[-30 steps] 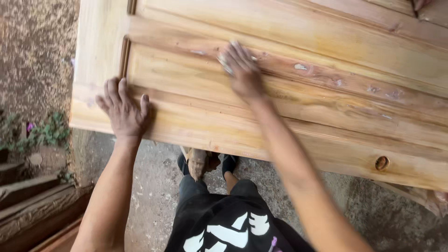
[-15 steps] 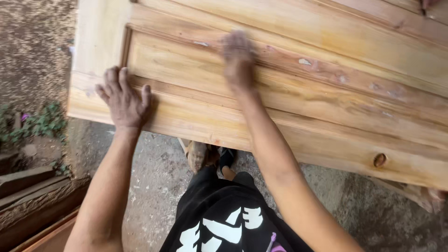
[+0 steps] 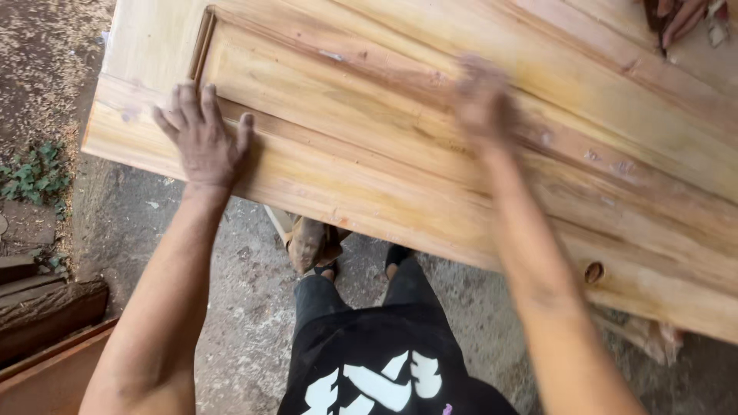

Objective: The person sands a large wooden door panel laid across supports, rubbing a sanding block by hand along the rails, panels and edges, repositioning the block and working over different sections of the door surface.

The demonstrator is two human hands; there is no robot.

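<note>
1. One wooden door (image 3: 400,146) lies flat, above the concrete floor (image 3: 231,307); its long axis runs from upper left to lower right, and its near edge slants down toward the right.
2. Two hands of the person rest on it. The left hand (image 3: 204,142) lies released, palm down and fingers spread, on the near rail just beside the door's left corner.
3. The right hand (image 3: 480,100) is on the raised panel further in, to the right of the left hand; it is blurred, so I cannot tell whether it is clenched or flat.
4. One round hole (image 3: 593,272) sits in the near rail, right of the right forearm.
5. One other person's hand (image 3: 680,17) touches the door's far right.
6. Open floor lies below the near edge; weeds (image 3: 34,173) grow left of the left hand.
</note>
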